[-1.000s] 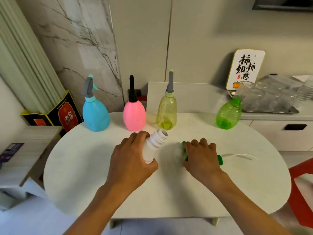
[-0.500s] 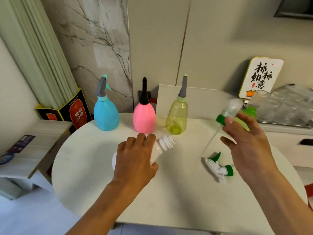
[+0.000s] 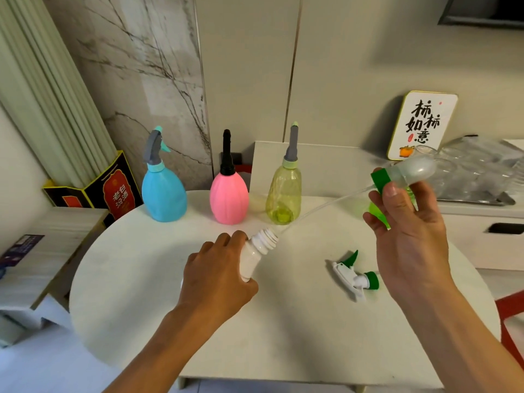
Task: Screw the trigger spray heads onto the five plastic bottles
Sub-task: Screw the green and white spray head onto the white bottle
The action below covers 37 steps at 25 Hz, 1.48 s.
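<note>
A second ago our right hand (image 3: 405, 219) lay flat over a spray head on the desk (image 3: 283, 336); now it is lifted well above the desk, its fingers (image 3: 392, 194) clamped on a head (image 3: 408, 173) with a clear body and a green collar. The head's clear dip tube (image 3: 320, 205) slants down to the left, and its tip has come right to the threaded mouth of the white bottle (image 3: 256, 252); we cannot tell whether the tip is already inside. Our left hand (image 3: 215, 273) still grips that bottle, fingers wrapped round its body, tilting the neck up and to the right toward the tube.

Lifting the one head uncovered a second one (image 3: 354, 275), white with a green trigger and collar, lying on the desk just below the right hand.

At the back the blue bottle (image 3: 164, 198), pink bottle (image 3: 228, 199) and yellow bottle (image 3: 283, 197) stand upright with heads already on. A green bottle (image 3: 378, 212) shows only in slivers behind the right hand, and we cannot see its neck.

So we judge three done, the fourth in hand: the tube has to feed into the neck before the collar can meet the threads, and the loose head looks meant for the green bottle
</note>
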{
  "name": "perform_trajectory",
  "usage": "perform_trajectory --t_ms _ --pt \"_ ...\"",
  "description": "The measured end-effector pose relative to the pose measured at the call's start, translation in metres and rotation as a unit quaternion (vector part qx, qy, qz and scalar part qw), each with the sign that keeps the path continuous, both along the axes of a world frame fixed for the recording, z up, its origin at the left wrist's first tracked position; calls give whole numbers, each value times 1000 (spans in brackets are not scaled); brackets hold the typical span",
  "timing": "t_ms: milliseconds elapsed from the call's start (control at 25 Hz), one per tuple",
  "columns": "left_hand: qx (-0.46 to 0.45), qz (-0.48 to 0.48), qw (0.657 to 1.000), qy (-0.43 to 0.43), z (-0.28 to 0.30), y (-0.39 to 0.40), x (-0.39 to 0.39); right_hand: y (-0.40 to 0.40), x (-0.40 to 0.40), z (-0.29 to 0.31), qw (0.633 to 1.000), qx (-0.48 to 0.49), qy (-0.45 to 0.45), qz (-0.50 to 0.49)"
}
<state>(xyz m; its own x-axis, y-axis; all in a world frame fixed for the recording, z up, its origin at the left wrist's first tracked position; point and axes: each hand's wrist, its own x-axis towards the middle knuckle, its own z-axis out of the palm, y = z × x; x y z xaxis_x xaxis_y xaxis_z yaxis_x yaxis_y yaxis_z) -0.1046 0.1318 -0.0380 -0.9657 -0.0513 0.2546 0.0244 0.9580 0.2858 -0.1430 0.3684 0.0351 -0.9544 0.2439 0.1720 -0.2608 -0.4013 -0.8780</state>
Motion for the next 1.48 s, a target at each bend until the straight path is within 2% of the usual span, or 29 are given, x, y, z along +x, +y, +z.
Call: perform_trajectory --t_ms 400,600,760,1160,1480 --pt "15 -16 1000 3 -4 1 -1 -17 4 -13 999 24 -3 45" --pt "10 -13 1000 -5 -4 0 -2 -4 0 -5 999 1 40 12" --pt "7 -13 1000 -19 -3 0 -2 0 -2 -4 1000 1 28 11" --pt "29 -38 999 5 5 6 4 -39 13 -35 995 21 -33 87" --pt "60 -72 995 28 13 6 12 -59 20 -54 979 82 -54 178"
